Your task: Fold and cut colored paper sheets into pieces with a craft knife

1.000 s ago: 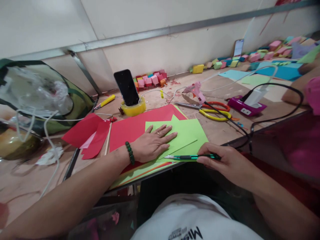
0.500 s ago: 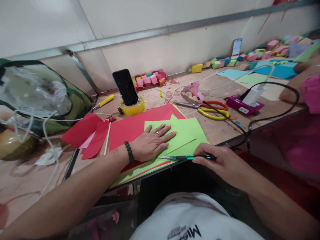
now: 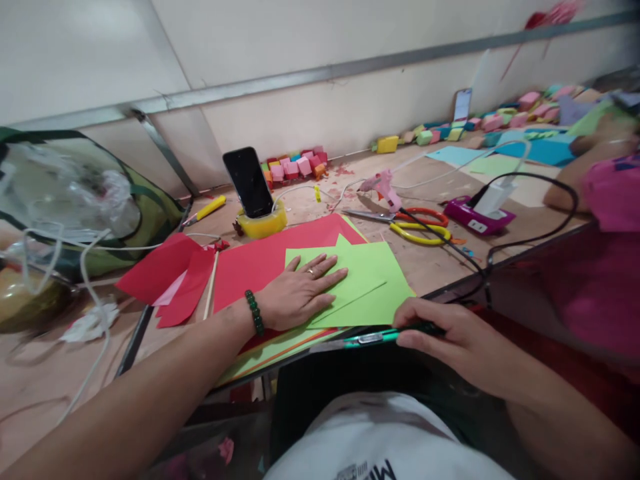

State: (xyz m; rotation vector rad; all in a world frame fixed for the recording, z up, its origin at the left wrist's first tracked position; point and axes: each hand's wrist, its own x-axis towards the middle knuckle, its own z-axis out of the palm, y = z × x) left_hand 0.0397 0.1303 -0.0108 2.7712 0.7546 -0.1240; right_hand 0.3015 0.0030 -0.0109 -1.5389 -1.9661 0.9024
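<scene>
My left hand lies flat with its fingers spread on light green paper. A cut or folded edge runs slantwise across that paper, to the right of the fingertips. Beneath are red paper and more green and orange sheets along the table's front edge. My right hand is closed around a green utility knife, whose blade end points left. The knife is just off the paper's near edge, over my lap, and its blade is blurred.
Behind the paper a black phone leans in a yellow tape roll. Scissors, a pink glue gun and a purple power strip lie to the right. A yellow-handled cutter lies left. Another person's arm is at far right.
The utility knife has moved from the paper's near edge toward my body, and its body has turned in my right hand. My left hand still presses on the green paper. The view has shifted slightly.
</scene>
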